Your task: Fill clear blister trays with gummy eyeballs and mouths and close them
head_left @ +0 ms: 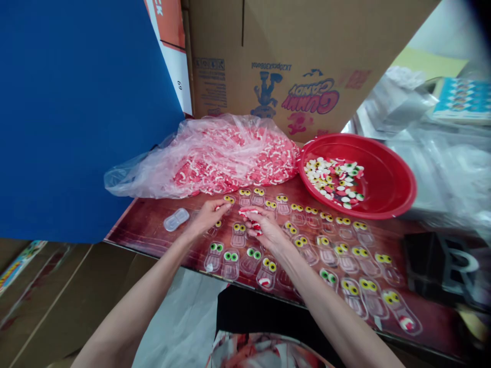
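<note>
My right hand is curled around several red-and-white gummy candies shaped like lips with teeth. My left hand pinches what looks like one more such candy at its fingertips, beside a clear plastic tray with yellow eye candies. Many more clear blister trays lie in rows on the table around both hands. Most hold a pair of yellow eyes, some green eyes. Red-and-white candy sits in the lower hollow of a tray at the front edge and of another at the right.
Behind the hands lies a clear bag full of red-and-white gummies. To its right stands a red basin with loose eye candies. An unfilled tray lies at the left. A cardboard box, a blue panel and a black object border the table.
</note>
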### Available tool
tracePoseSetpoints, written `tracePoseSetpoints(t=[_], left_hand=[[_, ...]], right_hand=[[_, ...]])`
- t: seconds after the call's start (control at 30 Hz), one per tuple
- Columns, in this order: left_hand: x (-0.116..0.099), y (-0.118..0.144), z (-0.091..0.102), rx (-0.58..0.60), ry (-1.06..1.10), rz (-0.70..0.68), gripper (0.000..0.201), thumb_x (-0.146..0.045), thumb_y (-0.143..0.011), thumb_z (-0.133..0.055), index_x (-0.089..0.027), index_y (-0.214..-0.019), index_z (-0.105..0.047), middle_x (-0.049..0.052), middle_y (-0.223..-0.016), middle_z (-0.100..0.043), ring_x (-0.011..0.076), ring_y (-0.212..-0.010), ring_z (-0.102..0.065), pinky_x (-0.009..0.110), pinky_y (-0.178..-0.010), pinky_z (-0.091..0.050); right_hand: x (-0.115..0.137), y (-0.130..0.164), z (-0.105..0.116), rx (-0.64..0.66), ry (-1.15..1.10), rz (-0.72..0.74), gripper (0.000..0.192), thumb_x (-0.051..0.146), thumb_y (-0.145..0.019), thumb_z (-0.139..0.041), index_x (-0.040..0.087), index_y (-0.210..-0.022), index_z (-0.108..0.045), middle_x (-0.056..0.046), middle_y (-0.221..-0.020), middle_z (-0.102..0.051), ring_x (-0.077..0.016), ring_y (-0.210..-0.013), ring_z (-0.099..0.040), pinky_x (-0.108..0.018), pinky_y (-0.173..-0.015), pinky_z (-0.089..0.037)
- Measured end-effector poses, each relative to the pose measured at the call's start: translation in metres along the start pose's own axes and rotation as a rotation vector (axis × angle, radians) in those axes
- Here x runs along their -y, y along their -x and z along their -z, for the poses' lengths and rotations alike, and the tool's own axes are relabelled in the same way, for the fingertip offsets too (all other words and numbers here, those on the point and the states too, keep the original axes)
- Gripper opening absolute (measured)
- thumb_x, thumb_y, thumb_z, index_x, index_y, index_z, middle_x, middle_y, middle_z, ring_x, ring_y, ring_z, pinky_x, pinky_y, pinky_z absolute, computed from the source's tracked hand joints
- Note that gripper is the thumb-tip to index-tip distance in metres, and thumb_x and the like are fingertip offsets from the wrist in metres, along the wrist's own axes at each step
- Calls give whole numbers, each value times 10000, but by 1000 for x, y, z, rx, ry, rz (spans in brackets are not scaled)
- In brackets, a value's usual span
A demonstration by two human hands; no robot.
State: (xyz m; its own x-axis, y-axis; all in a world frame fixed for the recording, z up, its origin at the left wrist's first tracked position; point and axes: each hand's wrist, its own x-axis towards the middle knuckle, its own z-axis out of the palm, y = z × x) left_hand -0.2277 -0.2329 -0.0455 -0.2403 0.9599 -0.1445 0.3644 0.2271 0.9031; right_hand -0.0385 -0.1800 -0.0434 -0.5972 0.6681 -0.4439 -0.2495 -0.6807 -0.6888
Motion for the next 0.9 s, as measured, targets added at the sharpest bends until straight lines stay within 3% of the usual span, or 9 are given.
tracePoseSetpoints(t=[0.13, 0.23, 0.33, 0.4, 0.5, 0.7, 0.9], left_hand=[[-12, 5, -19, 174, 437, 233, 464, -592, -730, -724, -146, -832, -646, -52, -592, -483, 35, -413, -297, 189, -428, -157], [-17, 3, -26, 169, 468, 250, 473, -589, -704, -745, -140, -810, -640, -40, -626, -532, 26, -420, -302, 183, -428, -166], [-18, -1, -30, 113, 279, 142, 367, -500, -773, -693, -138, -834, -693, -13, -664, -616, 65, -484, -424, 193, -473, -292], [-18, -3, -33, 95, 130, 11, 265, -395, -797, -667, -143, -855, -726, 12, -744, -690, 116, -630, -561, 218, -608, -414], [-18, -7, -37, 59, -32, -103, 231, -309, -849, -582, -143, -882, -740, 36, -846, -741, 167, -800, -638, 253, -771, -455], [-23, -31, -38, 59, -473, -39, 292, -271, -929, -479, -122, -933, -730, 61, -848, -736, 184, -787, -644, 251, -728, -448], [-24, -60, -38, 104, -652, 4, 228, -246, -894, -546, -149, -873, -752, 84, -765, -722, 222, -747, -650, 281, -698, -432]], right_hand=[[2, 2, -3, -1, 56, 67, 343, 300, -571, -844, 154, -861, -733, 11, -635, -595, -60, -504, -418, -155, -393, -226], [2, 1, -2, -68, 123, 108, 366, 320, -566, -831, 155, -878, -735, 21, -622, -591, -64, -498, -395, -162, -382, -209], [3, -1, 1, -139, 155, 128, 345, 317, -550, -810, 150, -839, -723, 28, -598, -584, -67, -493, -385, -166, -377, -192], [3, -2, 3, -159, 159, 122, 318, 320, -541, -802, 151, -792, -704, 30, -586, -581, -68, -489, -386, -167, -377, -185], [4, -5, 6, -182, 163, 115, 316, 333, -535, -788, 149, -772, -688, 24, -584, -591, -67, -476, -388, -170, -375, -183], [9, -14, 26, -299, 304, 236, 365, 351, -605, -705, 154, -913, -703, 25, -626, -618, -74, -448, -366, -201, -395, -220], [22, -31, 51, -280, 793, 495, 240, 323, -722, -590, 172, -864, -711, 7, -689, -645, -131, -584, -504, -243, -569, -383]])
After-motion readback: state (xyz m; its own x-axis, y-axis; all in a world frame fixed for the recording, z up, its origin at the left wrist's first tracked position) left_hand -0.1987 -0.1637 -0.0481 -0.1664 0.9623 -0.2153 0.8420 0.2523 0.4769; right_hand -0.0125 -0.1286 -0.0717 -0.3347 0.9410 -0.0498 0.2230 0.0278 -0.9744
